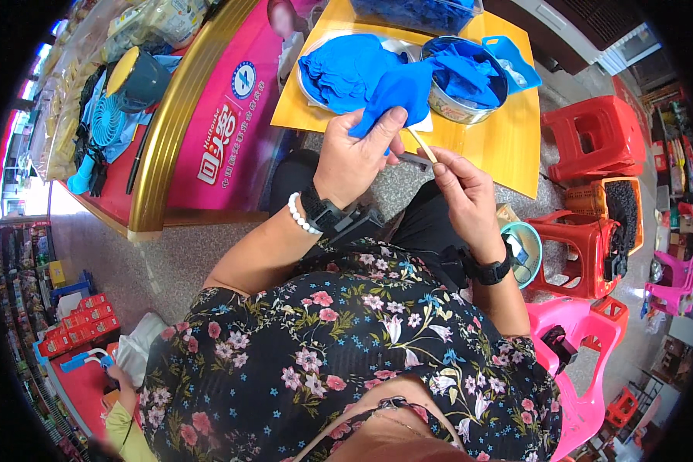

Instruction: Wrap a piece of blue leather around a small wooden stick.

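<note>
My left hand (356, 154) pinches a thin, soft-looking blue piece (402, 91), which may be cloth, between thumb and fingers. In my right hand (463, 189) is a thin pale stick (422, 145), held between thumb and fingertips, its far end close to the lower edge of the blue piece. Just beyond my hands, a white bowl (303, 86) bears a heap of similar flat blue pieces (345, 69). To its right stands a round tin (456, 110) with more folded blue pieces (463, 68) in it.
Everything rests on a yellow board (516, 158). A clear box (481, 9) of blue pieces is at its far edge, a small blue basket (530, 77) at right. A gold-edged pink counter (160, 154) rises at left. Red stools (593, 138) and a pink chair (589, 385) stand at right.
</note>
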`<state>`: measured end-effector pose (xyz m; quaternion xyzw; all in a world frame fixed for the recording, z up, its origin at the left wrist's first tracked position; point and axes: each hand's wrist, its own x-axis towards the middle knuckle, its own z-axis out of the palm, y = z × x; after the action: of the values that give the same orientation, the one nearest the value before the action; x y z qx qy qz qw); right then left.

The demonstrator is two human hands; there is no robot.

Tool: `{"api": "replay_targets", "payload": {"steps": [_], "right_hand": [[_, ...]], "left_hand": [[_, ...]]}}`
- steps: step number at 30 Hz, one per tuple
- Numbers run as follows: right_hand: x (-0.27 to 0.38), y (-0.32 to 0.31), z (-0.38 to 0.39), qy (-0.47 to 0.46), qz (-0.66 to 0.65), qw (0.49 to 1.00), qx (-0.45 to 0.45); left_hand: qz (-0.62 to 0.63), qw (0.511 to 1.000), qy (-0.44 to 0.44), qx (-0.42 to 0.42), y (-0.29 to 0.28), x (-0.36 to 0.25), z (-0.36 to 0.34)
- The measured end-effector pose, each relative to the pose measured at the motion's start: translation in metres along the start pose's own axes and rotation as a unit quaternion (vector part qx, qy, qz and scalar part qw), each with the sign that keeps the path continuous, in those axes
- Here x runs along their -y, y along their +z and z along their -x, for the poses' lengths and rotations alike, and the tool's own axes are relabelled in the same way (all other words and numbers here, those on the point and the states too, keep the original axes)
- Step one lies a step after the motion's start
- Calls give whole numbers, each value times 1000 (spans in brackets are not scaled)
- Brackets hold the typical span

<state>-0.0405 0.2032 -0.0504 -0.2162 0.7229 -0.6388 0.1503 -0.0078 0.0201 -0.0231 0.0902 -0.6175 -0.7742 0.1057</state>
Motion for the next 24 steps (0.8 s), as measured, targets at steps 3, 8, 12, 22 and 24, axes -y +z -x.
{"api": "replay_targets", "payload": {"steps": [3,8,12,22,24], "right_hand": [[3,-1,-1,-30,26,999,-2],[8,-4,-7,-83,54,995,4],[13,-2,-7,-27,-74,997,-28],[11,-2,-6,25,-68,997,-34],[7,2,-1,17,-79,996,-37]], "left_hand": [[-42,998,5,35,-5,-3,0],[-100,992,12,73,-7,-7,5],[-124,987,24,99,-1,-5,12],[-164,978,87,98,-3,1,14],[-150,980,94,87,3,-4,21]]}}
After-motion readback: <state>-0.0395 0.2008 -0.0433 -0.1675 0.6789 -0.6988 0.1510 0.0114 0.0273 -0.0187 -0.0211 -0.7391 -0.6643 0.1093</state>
